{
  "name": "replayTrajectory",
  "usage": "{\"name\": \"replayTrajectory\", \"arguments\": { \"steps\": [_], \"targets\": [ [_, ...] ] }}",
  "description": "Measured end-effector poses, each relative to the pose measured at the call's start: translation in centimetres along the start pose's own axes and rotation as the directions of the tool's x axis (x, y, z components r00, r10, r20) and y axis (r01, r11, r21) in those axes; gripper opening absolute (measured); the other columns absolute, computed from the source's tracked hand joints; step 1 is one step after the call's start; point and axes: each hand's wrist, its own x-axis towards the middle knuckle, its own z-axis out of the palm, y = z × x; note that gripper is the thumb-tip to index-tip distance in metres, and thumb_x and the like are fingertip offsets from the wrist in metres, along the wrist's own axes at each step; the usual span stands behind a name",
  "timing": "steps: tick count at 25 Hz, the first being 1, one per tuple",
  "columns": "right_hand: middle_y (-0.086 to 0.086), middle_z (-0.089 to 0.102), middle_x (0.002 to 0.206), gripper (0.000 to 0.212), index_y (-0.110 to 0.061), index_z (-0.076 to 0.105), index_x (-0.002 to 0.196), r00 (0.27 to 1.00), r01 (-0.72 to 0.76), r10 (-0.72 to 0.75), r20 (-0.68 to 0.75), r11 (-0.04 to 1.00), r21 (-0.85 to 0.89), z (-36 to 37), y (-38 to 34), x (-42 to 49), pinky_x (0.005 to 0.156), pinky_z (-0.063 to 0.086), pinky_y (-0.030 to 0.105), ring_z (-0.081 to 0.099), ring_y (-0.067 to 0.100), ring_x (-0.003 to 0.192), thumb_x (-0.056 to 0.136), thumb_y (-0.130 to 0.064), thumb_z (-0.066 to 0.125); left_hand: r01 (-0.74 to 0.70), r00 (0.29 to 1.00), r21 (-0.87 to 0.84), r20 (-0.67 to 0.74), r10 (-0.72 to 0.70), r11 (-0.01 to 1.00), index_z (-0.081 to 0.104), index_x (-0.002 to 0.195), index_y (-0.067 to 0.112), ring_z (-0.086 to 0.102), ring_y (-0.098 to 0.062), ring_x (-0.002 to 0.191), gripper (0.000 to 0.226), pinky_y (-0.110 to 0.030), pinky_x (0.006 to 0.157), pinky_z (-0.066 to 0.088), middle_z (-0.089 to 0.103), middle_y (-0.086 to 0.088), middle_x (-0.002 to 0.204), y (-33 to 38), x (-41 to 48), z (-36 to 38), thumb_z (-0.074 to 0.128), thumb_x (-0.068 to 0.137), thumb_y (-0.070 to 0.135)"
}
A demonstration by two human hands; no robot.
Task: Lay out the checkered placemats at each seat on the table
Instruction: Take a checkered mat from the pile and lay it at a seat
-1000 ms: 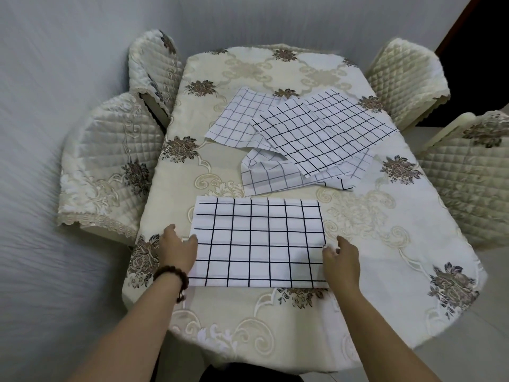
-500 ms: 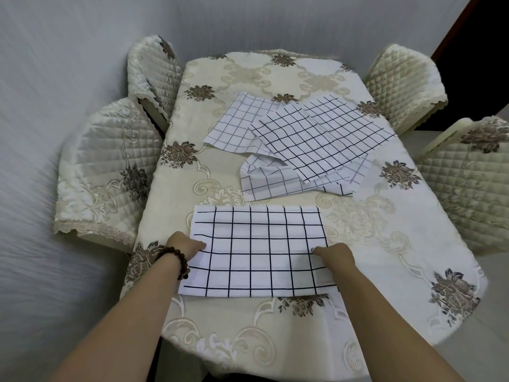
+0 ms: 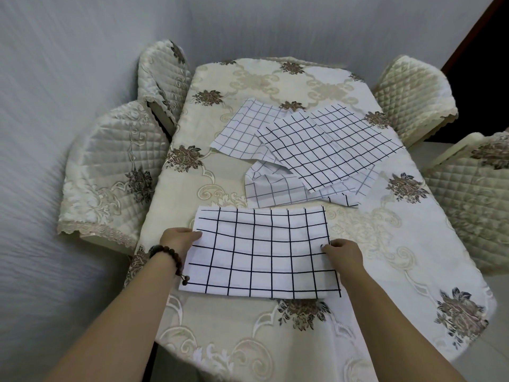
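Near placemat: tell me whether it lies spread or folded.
Spread. The near placemat shows one full rectangle of grid, slightly rippled, with the left hand and right hand holding its side edges.

The scene is viewed through one wide-angle head-worn camera, aimed forward and steeply down along the nearby tabletop [image 3: 413, 244] toward the wall [image 3: 275, 23].

WALL [image 3: 68, 78]: grey, textured, top and left | TABLECLOTH [image 3: 248, 340]: cream, brown floral motifs, centre | CHAIR COVERS [image 3: 110, 166]: quilted cream, two left, two right | DOORWAY [image 3: 490, 64]: dark, upper right | FLOOR [image 3: 482, 354]: pale, lower right
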Motion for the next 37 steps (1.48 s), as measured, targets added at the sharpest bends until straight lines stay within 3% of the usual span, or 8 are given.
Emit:
{"name": "replayTrajectory", "arguments": {
  "steps": [5,10,16,19,23,26,30,37],
  "targets": [
    [0.002,0.056,0.072,0.013,-0.010,0.065,0.092,0.993,0.118,-0.118,0.018,0.993,-0.022,-1.1,-3.5,0.2,0.056,0.035,0.024,0.047,0.016,0.061,0.081,-0.017,0.065,-0.061,0.998,-0.076,0.009,0.062,0.995,0.069,0.089,0.005,0.066,-0.035,0.083,0.015,-0.044,0.083,0.053,0.071,-0.021,0.095,1.5,-2.3,-2.1,0.072,0.078,0.016],
    [0.004,0.060,0.086,0.010,-0.013,0.063,0.092,0.957,0.281,-0.273,0.103,0.957,-0.076,0.1,-10.1,0.8,0.066,0.038,0.025,0.052,0.020,0.078,0.083,-0.016,0.065,-0.077,0.995,-0.238,-0.082,0.059,0.968,0.067,0.085,0.006,0.067,-0.034,0.080,0.005,-0.049,0.080,0.055,0.071,-0.017,0.087,2.6,-5.3,-4.8,0.068,0.083,0.011],
    [0.004,0.055,0.068,0.011,-0.008,0.065,0.090,0.877,0.467,-0.401,0.263,0.840,-0.277,6.1,-19.0,4.6,0.051,0.034,0.022,0.047,0.016,0.059,0.085,-0.017,0.062,-0.002,0.994,-0.379,-0.103,-0.040,0.925,0.062,0.086,-0.002,0.064,-0.028,0.067,0.006,-0.031,0.049,0.054,0.066,-0.019,0.083,0.9,-6.9,-5.6,0.056,0.088,-0.002],
    [0.008,0.060,0.081,0.013,-0.008,0.066,0.091,0.824,0.562,-0.455,0.338,0.733,-0.383,10.1,-22.8,6.7,0.063,0.042,0.026,0.054,0.023,0.074,0.086,-0.019,0.062,0.065,0.990,-0.429,-0.087,-0.113,0.901,0.063,0.086,-0.003,0.067,-0.027,0.062,0.004,-0.029,0.045,0.055,0.068,-0.019,0.079,-0.4,-6.3,-4.7,0.059,0.086,-0.003],
    [0.015,0.067,0.095,0.023,-0.004,0.067,0.100,0.764,0.645,-0.480,0.431,0.578,-0.500,14.6,-26.7,9.1,0.075,0.052,0.033,0.061,0.029,0.089,0.088,-0.021,0.059,0.128,0.982,-0.469,-0.065,-0.179,0.874,0.062,0.080,-0.005,0.068,-0.029,0.062,0.006,-0.036,0.058,0.060,0.068,-0.022,0.077,-1.4,-4.7,-3.1,0.066,0.082,-0.001],
    [0.011,0.065,0.097,0.020,-0.008,0.065,0.099,0.747,0.665,-0.492,0.448,0.531,-0.525,18.1,-28.9,11.1,0.072,0.047,0.030,0.058,0.027,0.085,0.089,-0.022,0.056,0.179,0.970,-0.527,-0.046,-0.238,0.831,0.061,0.079,-0.004,0.066,-0.033,0.070,0.010,-0.036,0.054,0.058,0.065,-0.026,0.083,-1.7,-3.5,-1.1,0.069,0.081,0.003],
    [0.011,0.062,0.111,0.022,-0.013,0.061,0.107,0.750,0.654,-0.515,0.414,0.490,-0.576,22.2,-30.0,13.7,0.098,0.042,0.042,0.057,0.031,0.103,0.091,-0.021,0.049,0.208,0.951,-0.614,-0.054,-0.304,0.761,0.058,0.073,-0.004,0.062,-0.031,0.068,0.015,-0.031,0.047,0.056,0.061,-0.024,0.079,-1.3,-2.4,1.3,0.066,0.083,0.003],
    [0.010,0.062,0.107,0.023,-0.013,0.061,0.107,0.660,0.656,-0.653,0.372,0.260,-0.708,26.6,-29.5,15.2,0.095,0.036,0.042,0.048,0.029,0.108,0.088,-0.008,0.050,0.206,0.948,-0.665,-0.045,-0.314,0.717,0.060,0.081,-0.005,0.066,-0.030,0.072,0.010,-0.028,0.045,0.053,0.070,-0.020,0.077,0.0,-0.2,2.0,0.064,0.086,0.004]
  ]
}}
